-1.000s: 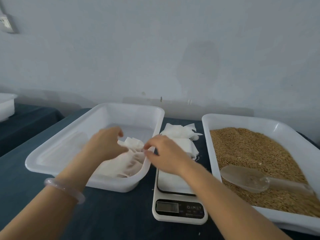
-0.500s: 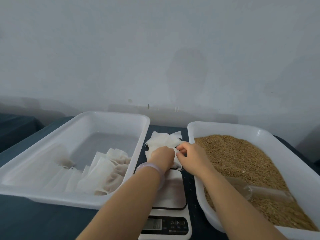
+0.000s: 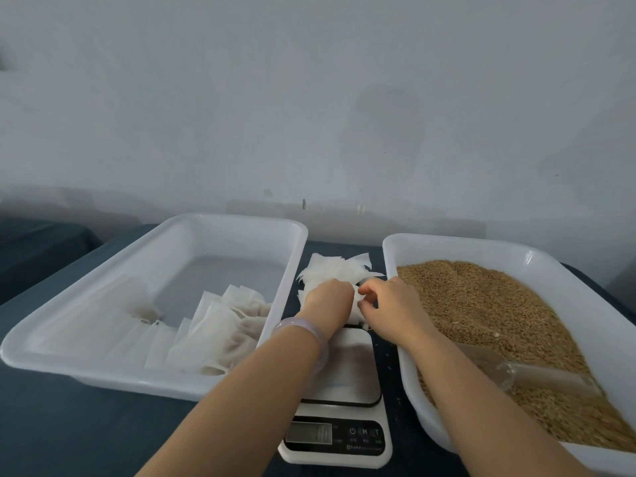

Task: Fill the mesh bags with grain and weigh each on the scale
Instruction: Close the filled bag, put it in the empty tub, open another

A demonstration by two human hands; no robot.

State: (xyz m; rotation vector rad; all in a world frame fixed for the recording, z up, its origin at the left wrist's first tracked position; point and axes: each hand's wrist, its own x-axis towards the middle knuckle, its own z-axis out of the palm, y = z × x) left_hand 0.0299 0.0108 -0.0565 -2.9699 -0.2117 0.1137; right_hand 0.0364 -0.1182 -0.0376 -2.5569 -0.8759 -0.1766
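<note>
While near grain tray (image 3: 447,241), left tray (image 3: 237,219) with bags (image 3: 220,325).

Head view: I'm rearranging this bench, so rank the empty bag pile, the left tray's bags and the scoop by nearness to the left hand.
1. Empty bag pile, behind the scale: the left hand holds it.
2. Left tray's bags, just to the hand's left.
3. Scoop, far right, lying on the grain.

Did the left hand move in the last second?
Yes. The left hand was inside the left tray; now it is right of it, on the stack of empty bags behind the scale.
</note>
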